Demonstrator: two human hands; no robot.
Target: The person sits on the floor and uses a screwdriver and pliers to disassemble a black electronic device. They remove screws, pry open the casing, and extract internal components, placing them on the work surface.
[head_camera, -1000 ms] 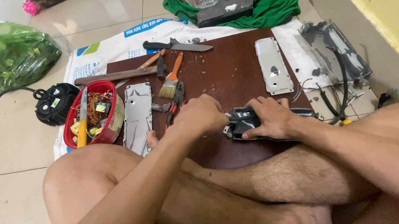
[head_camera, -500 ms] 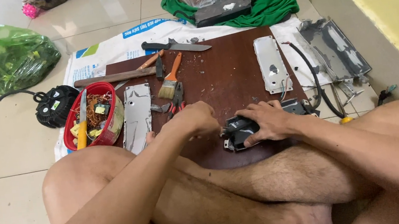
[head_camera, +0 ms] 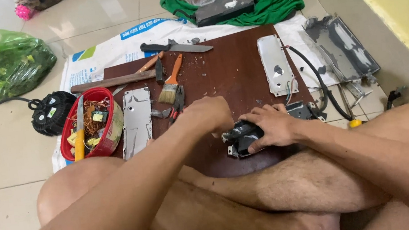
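I sit cross-legged at a dark brown board. My right hand lies over a small black module at the board's near edge and grips it from the right. My left hand is curled into a fist, its fingers pressed down on the module's left end. Whatever else those fingers pinch is hidden. My bare knees and shins fill the lower half of the view.
On the board lie a knife, a paintbrush, pliers, a wooden stick and two metal plates. A red bowl of parts sits at the left. Black cables, grey housing, green bag.
The black module has slid a little left and toward me under both hands. My right hand has spread further over its top. The tools have not moved.
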